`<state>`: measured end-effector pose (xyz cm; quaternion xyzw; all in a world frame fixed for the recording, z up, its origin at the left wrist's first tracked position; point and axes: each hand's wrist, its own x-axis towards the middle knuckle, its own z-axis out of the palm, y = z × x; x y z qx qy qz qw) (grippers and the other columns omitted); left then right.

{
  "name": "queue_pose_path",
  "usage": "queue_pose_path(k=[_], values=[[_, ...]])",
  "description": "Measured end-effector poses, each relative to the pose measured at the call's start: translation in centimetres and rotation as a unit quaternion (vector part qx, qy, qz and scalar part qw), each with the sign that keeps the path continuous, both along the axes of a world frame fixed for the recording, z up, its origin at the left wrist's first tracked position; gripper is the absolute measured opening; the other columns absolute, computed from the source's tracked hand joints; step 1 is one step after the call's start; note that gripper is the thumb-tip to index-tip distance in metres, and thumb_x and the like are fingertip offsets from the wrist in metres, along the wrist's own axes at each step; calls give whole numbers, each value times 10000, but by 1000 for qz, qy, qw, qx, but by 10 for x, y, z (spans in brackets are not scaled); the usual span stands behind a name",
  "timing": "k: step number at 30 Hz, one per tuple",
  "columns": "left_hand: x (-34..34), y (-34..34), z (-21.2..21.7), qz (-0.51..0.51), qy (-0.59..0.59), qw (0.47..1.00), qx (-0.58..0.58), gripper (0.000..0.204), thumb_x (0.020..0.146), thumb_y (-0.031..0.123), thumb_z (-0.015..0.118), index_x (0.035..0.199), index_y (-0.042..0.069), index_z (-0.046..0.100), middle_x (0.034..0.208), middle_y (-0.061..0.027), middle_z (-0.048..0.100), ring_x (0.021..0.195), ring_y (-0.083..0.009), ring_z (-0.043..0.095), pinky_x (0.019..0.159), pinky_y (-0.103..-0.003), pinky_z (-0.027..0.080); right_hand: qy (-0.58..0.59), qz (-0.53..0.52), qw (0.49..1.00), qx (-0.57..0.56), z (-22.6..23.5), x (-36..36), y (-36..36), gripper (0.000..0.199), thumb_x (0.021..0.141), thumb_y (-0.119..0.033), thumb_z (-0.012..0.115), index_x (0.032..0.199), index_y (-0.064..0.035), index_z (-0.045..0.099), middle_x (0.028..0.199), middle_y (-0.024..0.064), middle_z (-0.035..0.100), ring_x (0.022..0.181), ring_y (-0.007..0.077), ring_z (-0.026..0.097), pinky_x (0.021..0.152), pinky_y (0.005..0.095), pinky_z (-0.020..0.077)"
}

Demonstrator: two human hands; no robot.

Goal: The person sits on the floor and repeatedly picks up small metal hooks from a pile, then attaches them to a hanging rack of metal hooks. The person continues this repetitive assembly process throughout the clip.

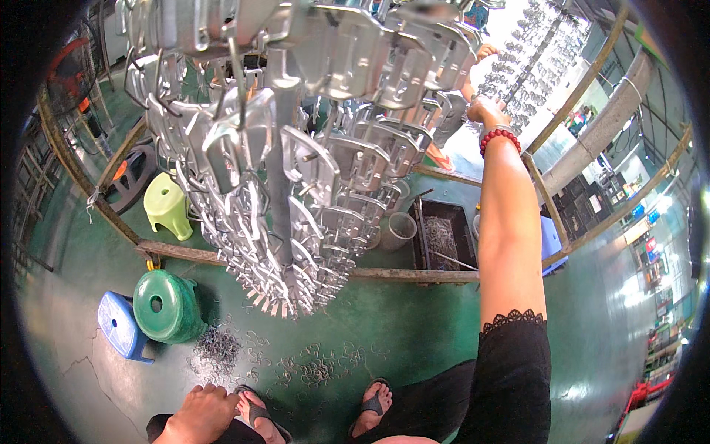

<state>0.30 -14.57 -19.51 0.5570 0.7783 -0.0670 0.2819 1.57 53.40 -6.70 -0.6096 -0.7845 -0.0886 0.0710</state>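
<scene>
Our right hand [488,112] is at the far rack of metal clips [526,63], upper right; we cannot tell its grip | our left hand [203,414] curls low, palm hidden | right of the near rack [310,166]: black bin [450,209] holding small metal pieces [442,240], translucent bucket [397,235] beside it

I'm seeing gleaming smooth metal pieces [310,164] at eleven o'clock, glossy plastic stool [174,318] at eight, shiny beads [501,134] at two, matt cloth sleeve [510,381] near five, slick floor [592,333] at four
</scene>
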Motion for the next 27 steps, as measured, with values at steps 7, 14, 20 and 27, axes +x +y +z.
queue_pose_path(k=[7,14,20,27], values=[[2,2,-9,-27,-10,999,18,295,836,290,569,1034,76,614,918,-137,621,920,-309,588,821,-415,461,-45,57,997,23,-4,26,11,578,786,-286,559,1325,-123,425,1409,146,327,1307,368,244,1004,551,281],[-2,-3,-33,-77,28,994,76,154,765,104,523,863,29,615,813,-149,628,814,-319,623,732,-410,497,57,190,976,-89,-1,107,37,293,798,-118,522,1073,-25,482,854,128,570,717,242,584,562,365,474],[16,-11,-57,75,53,981,169,149,735,180,643,778,37,634,767,-136,639,772,-312,639,672,-427,502,-81,207,940,-259,11,127,-162,141,760,-96,608,792,33,563,586,141,584,403,214,562,326,336,445],[19,26,-96,241,-163,868,403,224,740,196,680,898,37,666,761,-96,677,692,-177,649,645,-330,498,-70,338,858,-381,-68,168,-280,223,751,-220,701,735,-5,648,582,59,596,482,131,579,424,266,471]])
